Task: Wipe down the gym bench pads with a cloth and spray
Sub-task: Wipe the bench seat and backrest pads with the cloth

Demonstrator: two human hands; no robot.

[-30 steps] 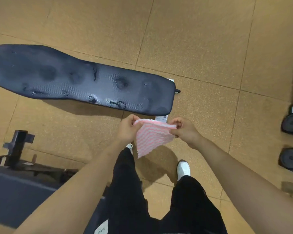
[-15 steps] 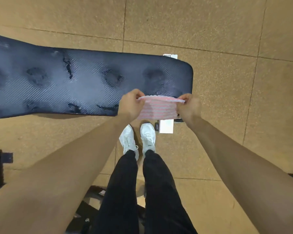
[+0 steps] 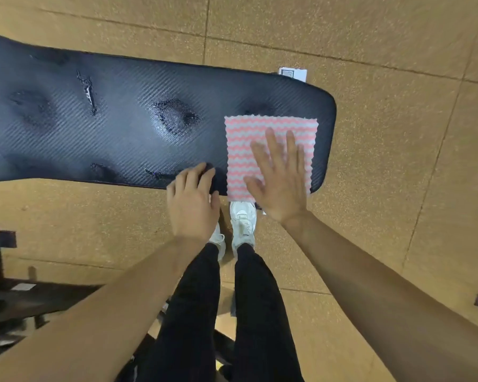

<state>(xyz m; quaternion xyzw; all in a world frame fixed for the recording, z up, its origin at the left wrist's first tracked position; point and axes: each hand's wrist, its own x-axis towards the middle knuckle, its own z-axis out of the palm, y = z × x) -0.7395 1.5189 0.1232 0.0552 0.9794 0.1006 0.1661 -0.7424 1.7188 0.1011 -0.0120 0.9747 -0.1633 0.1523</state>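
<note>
Stretching from the left edge across the view, the black bench pad [image 3: 116,128] has a ribbed, woven-look surface marked with dark wet patches and streaks of spray; its left end is cut off by the frame. Under it lies a floor [image 3: 384,119] of large tan speckled tiles with thin seams. At the near left, dark equipment [image 3: 9,296] sits low on the floor, blurred and too dim to identify. The left hand [image 3: 193,205] hangs over the pad's near edge, fingers loosely curled and holding nothing, their tips at the rim. Below it, white sneakers [image 3: 242,221] and black trousers [image 3: 249,312] stand close to the bench. The pink-and-white zigzag cloth [image 3: 260,133] lies spread flat on the pad's right end, its near edge reaching the pad's rim. The right hand [image 3: 280,183] lies flat on the cloth, fingers spread and straight, covering its near right part. A white labelled part [image 3: 293,73] peeks out beyond the pad's far edge, mostly hidden.
</note>
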